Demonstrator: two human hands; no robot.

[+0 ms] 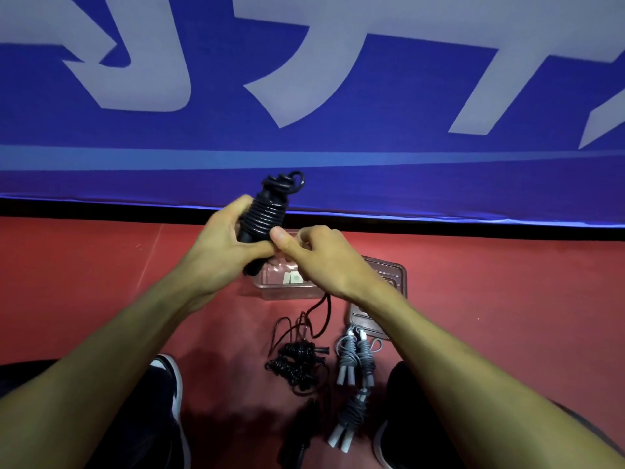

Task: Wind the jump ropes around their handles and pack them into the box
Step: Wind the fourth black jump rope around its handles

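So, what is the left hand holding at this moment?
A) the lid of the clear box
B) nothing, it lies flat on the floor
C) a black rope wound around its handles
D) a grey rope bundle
C: the left hand grips the black rope, coiled tightly around its handles and held up above the clear box, while the grey bundles lie on the red floor.

I am stretching both bare forearms forward, hands meeting at chest height. My left hand (223, 242) is curling round the wound black jump rope (267, 211), thumb across its base. My right hand (321, 258) is pinching beside it, thumb touching my left thumb.
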